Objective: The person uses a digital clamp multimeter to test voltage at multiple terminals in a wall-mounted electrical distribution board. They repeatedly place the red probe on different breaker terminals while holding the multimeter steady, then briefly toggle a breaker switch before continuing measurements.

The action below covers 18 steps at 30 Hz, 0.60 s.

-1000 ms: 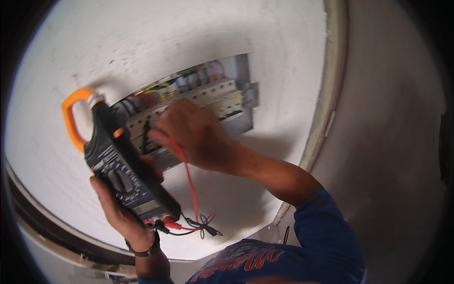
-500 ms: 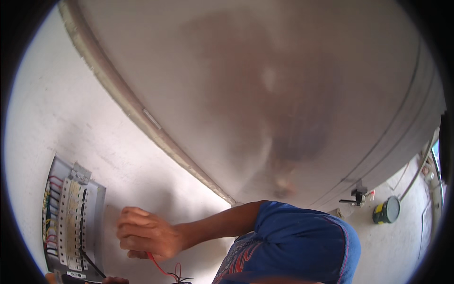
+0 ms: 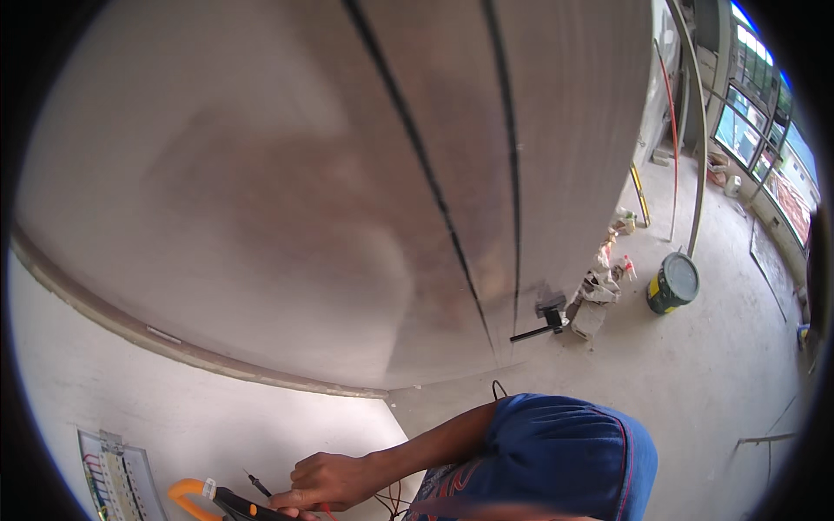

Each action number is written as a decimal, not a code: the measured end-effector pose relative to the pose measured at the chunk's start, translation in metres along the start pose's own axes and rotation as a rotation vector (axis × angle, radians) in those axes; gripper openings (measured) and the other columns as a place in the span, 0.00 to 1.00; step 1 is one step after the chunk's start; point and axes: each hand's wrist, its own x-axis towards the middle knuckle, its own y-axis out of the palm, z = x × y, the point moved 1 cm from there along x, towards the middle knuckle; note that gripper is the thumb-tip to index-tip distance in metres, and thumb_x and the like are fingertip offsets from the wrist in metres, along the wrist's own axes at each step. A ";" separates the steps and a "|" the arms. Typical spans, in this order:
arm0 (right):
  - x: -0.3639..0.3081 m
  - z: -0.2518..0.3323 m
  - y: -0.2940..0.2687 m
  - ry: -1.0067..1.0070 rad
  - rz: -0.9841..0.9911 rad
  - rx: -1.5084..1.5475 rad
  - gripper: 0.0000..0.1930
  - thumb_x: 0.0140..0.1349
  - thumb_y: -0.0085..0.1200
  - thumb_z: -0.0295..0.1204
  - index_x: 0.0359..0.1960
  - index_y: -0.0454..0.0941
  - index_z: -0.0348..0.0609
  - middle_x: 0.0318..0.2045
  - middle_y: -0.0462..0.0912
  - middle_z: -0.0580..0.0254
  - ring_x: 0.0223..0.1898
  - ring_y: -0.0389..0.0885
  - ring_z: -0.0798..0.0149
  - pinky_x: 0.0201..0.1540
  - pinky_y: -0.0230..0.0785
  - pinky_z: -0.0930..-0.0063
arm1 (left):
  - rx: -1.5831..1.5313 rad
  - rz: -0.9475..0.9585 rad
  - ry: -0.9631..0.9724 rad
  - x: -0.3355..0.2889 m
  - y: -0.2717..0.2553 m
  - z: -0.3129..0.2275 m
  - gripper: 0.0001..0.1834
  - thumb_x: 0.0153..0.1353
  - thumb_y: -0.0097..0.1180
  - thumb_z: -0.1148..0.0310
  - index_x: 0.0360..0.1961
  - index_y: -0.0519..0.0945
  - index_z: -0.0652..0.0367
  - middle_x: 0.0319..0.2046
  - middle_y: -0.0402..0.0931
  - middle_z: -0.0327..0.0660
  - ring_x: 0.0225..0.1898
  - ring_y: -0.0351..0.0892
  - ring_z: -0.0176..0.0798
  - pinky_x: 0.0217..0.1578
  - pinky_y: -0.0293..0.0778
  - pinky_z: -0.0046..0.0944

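My right hand [image 3: 330, 482] reaches in from the lower middle, its fingers curled. A red test lead [image 3: 328, 511] comes out beneath it, and the fingers meet the black body of a clamp meter. This clamp meter [image 3: 193, 491] has an orange jaw and is cut off by the lower edge. A dark test probe [image 3: 257, 484] with a thin tip sticks out between meter and hand; what grips it is hidden. At the lower left an open breaker box [image 3: 113, 478] with a row of breakers and coloured wires is set in the wall. My left hand is out of view.
A wall with two dark vertical lines [image 3: 517, 165] fills the upper middle. On the floor at right stand a lidded green bucket [image 3: 674, 283], some debris [image 3: 595, 300] and a black bracket-like device [image 3: 551, 318]. Long poles [image 3: 695, 130] lean near the windows.
My view has swung right, so the breaker box sits lower. The clamp meter and probe have come into sight beside my right hand. My left hand's edge has dropped out of view.
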 end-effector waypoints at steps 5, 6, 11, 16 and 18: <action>-0.037 0.047 -0.055 0.059 -0.073 -0.140 0.20 0.65 0.62 0.25 0.58 0.77 0.40 0.26 0.81 0.61 0.28 0.82 0.54 0.36 0.75 0.59 | -0.033 0.092 -0.306 -0.063 0.006 0.025 0.54 0.64 0.49 0.21 0.65 0.75 0.66 0.54 0.81 0.48 0.52 0.80 0.50 0.57 0.77 0.52; -0.043 0.057 -0.066 0.077 -0.083 -0.171 0.20 0.64 0.62 0.24 0.57 0.77 0.40 0.26 0.81 0.61 0.28 0.82 0.54 0.36 0.75 0.60 | -0.057 0.107 -0.398 -0.075 0.006 0.028 0.54 0.63 0.50 0.21 0.65 0.75 0.66 0.54 0.81 0.48 0.52 0.80 0.50 0.57 0.77 0.52; -0.058 0.104 -0.115 0.145 -0.063 -0.344 0.15 0.64 0.62 0.26 0.52 0.78 0.41 0.23 0.77 0.60 0.28 0.80 0.53 0.36 0.74 0.58 | -0.160 0.349 -0.378 -0.112 0.032 0.034 0.48 0.70 0.41 0.25 0.65 0.75 0.64 0.52 0.83 0.49 0.47 0.83 0.48 0.50 0.80 0.48; -0.061 0.127 -0.136 0.200 -0.055 -0.454 0.20 0.57 0.64 0.25 0.52 0.80 0.42 0.26 0.79 0.60 0.30 0.82 0.53 0.37 0.75 0.57 | -0.101 0.279 -0.290 -0.144 0.085 0.022 0.42 0.78 0.33 0.30 0.64 0.76 0.61 0.48 0.86 0.51 0.38 0.88 0.45 0.40 0.85 0.43; -0.064 0.130 -0.133 0.251 -0.059 -0.446 0.23 0.55 0.68 0.24 0.54 0.81 0.42 0.26 0.81 0.59 0.30 0.82 0.53 0.36 0.75 0.57 | -0.052 0.245 -0.298 -0.149 0.095 0.012 0.42 0.79 0.32 0.32 0.65 0.75 0.62 0.49 0.86 0.52 0.41 0.89 0.47 0.42 0.87 0.44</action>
